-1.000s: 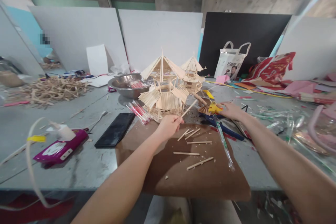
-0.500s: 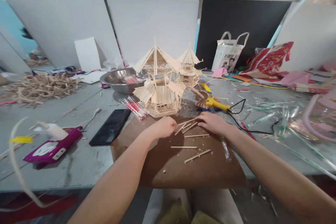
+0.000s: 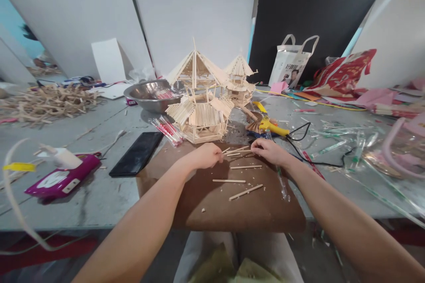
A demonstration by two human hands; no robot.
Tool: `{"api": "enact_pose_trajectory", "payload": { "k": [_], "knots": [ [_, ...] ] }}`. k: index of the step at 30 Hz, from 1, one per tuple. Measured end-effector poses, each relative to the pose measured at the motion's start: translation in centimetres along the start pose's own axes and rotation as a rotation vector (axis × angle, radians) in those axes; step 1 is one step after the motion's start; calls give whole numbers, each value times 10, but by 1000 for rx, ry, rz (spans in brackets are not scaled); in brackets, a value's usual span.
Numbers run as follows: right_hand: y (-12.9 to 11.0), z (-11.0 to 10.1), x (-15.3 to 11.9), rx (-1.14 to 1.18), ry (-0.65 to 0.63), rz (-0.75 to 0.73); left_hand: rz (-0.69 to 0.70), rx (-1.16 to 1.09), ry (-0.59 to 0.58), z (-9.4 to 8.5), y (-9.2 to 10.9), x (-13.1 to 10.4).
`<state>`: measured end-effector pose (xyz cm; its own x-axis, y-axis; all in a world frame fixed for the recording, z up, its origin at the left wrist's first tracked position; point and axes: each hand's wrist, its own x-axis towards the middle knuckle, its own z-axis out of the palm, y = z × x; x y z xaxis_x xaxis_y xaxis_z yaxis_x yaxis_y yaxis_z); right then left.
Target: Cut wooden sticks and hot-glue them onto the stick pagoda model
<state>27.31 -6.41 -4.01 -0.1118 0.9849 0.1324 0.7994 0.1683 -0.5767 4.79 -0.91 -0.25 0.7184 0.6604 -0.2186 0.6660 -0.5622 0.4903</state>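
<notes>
My left hand (image 3: 208, 155) is closed at the left end of a small group of thin wooden sticks (image 3: 236, 152), its fingertips touching them. At the right end my right hand (image 3: 265, 150) pinches a stick. More sticks lie nearer me on the brown sheet (image 3: 199, 190): one (image 3: 246, 167), another (image 3: 229, 181) and a slanted one (image 3: 246, 192). Just behind the hands stands a pavilion model (image 3: 199, 115) built of sticks, with a smaller one (image 3: 239, 79) behind it on the right.
Left are a black phone (image 3: 136, 154), a purple power strip (image 3: 63, 177), a metal bowl (image 3: 146, 97) and a stick pile (image 3: 49, 104). Right are a yellow glue gun (image 3: 274, 127) with black cord, plastic wrappers (image 3: 332, 148) and a white bag (image 3: 290, 64).
The sticks between my hands have shifted and lie closer to level. Both hands remain at the two ends of the group. The view has tilted down and shifted slightly.
</notes>
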Motion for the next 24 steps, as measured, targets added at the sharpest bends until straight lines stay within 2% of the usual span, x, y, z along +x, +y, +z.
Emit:
{"api": "enact_pose_trajectory", "payload": {
  "k": [8, 12, 20, 24],
  "knots": [
    [3, -5, -4, 381, -51, 139, 74, -68, -39, -3, 5, -4],
    [7, -4, -4, 471, -49, 160, 77, -92, -37, -3, 4, -4],
    [6, -2, -4, 344, -51, 132, 53, -75, -44, -3, 2, -1],
    [3, -1, -3, 142, 42, 106, 15, -59, 12, -2, 1, -1]
  ]
}}
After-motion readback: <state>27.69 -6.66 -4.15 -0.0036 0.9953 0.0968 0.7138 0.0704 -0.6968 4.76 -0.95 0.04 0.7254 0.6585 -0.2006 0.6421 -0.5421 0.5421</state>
